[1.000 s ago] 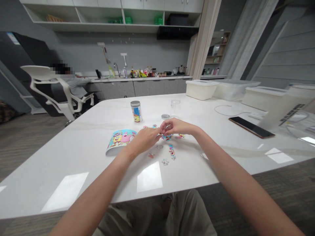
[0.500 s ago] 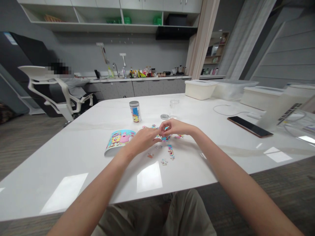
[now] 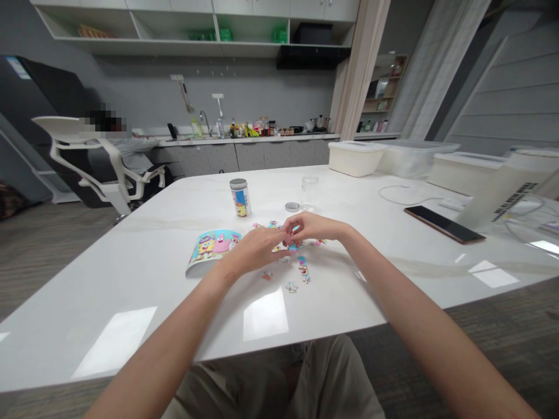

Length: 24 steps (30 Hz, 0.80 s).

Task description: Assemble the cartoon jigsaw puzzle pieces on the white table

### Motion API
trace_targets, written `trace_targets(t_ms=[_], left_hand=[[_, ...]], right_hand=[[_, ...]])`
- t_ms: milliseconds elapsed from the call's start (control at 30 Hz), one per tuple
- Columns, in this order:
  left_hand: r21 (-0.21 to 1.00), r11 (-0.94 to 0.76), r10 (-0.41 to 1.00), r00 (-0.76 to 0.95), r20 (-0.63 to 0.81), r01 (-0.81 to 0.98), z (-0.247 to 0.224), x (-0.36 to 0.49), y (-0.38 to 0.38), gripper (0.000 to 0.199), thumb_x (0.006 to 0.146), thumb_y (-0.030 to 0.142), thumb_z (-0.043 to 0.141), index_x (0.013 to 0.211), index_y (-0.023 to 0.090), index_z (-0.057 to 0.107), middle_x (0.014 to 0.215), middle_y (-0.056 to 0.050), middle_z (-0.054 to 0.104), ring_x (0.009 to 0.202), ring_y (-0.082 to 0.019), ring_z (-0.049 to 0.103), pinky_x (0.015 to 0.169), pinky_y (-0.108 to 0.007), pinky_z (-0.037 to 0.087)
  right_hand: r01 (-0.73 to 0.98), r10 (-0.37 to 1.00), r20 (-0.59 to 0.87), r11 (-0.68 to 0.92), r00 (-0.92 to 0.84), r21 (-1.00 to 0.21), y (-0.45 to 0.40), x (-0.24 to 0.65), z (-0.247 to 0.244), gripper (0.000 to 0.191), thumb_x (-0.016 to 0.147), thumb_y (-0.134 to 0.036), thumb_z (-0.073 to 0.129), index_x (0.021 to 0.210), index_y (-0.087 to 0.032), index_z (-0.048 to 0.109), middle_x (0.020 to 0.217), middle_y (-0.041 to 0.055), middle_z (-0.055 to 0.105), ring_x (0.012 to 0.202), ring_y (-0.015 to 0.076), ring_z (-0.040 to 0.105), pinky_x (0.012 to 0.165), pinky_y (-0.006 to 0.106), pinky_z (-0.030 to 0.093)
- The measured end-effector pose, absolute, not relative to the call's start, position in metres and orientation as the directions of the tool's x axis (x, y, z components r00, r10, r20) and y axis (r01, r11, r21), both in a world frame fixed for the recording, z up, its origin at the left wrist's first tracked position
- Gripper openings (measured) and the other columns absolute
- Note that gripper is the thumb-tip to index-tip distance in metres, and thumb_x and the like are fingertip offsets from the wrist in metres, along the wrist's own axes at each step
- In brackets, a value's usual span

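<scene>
My left hand [image 3: 257,249] and my right hand [image 3: 309,226] meet fingertip to fingertip over a pile of small colourful jigsaw puzzle pieces [image 3: 293,247]. Both sets of fingers are pinched together, and whatever lies between them is hidden. Nearer to me lie a short joined strip of pieces [image 3: 303,270], a pale piece group [image 3: 292,287] and a brownish piece [image 3: 267,275]. To the left of my left hand, a curled cartoon picture sheet [image 3: 213,247] rests on the white table, partly covered by my wrist.
A cartoon-labelled jar [image 3: 240,199] with a metal lid stands behind the sheet. Beyond my hands are a clear jar [image 3: 310,192] and a loose lid [image 3: 292,206]. A phone [image 3: 444,224] and storage boxes [image 3: 356,158] occupy the right side. A person sits on a chair [image 3: 89,160] far left.
My fingers have shifted slightly over the pile, with the left thumb reaching a little further right. The pieces nearer to me, the sheet and the jars stay where they were.
</scene>
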<state>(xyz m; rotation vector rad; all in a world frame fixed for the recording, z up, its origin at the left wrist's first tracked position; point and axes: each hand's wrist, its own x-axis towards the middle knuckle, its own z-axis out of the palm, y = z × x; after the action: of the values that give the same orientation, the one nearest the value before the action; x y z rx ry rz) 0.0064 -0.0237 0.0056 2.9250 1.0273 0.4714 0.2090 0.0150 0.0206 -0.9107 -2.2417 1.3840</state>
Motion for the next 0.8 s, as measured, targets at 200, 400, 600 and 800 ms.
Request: trace_targets(t_ms=[200,400,600,800], left_hand=[[0.122,-0.726,0.679,0.676,0.285,0.677,0.0080,0.0065,-0.0262,0.023,0.085,0.039,0.064,0.099,0.021,0.067,0.094,-0.005,0.071,0.083,-0.019,0.064,0.073,-0.030,0.045],[0.200,-0.822,0.570,0.765,0.299,0.534,0.0024,0.0042,-0.0224,0.017,0.088,0.033,0.061,0.099,0.025,0.071,0.098,-0.002,0.071,0.087,-0.016,0.064,0.074,-0.028,0.044],[0.268,-0.815,0.578,0.760,0.297,0.514,-0.0018,0.0074,-0.0219,0.015,0.086,0.032,0.063,0.095,0.024,0.072,0.089,-0.001,0.071,0.078,-0.013,0.062,0.070,-0.026,0.042],[0.250,-0.805,0.593,0.750,0.292,0.539,0.0007,0.0086,-0.0248,0.013,0.085,0.031,0.063,0.090,0.022,0.072,0.086,-0.001,0.068,0.076,-0.013,0.060,0.069,-0.026,0.042]], right_hand=[[0.323,0.653,-0.065,0.284,-0.755,-0.903,0.0148,0.2112,0.0210,0.024,0.069,-0.012,0.066,0.092,-0.016,0.067,0.089,0.0029,0.067,0.077,0.0125,0.063,0.070,0.027,0.053],[0.367,0.628,-0.108,0.299,-0.771,-0.881,0.0129,0.2112,0.0238,0.024,0.070,-0.013,0.066,0.094,-0.017,0.068,0.094,0.0023,0.068,0.081,0.0119,0.063,0.075,0.025,0.053],[0.382,0.590,-0.144,0.302,-0.794,-0.873,0.0115,0.2111,0.0262,0.024,0.070,-0.017,0.068,0.095,-0.017,0.068,0.095,0.0029,0.068,0.082,0.0136,0.063,0.074,0.026,0.052],[0.470,0.612,-0.167,0.375,-0.773,-0.799,0.0162,0.2187,0.0296,0.028,0.070,-0.023,0.071,0.097,-0.017,0.068,0.091,0.0032,0.069,0.080,0.0138,0.061,0.070,0.025,0.047]])
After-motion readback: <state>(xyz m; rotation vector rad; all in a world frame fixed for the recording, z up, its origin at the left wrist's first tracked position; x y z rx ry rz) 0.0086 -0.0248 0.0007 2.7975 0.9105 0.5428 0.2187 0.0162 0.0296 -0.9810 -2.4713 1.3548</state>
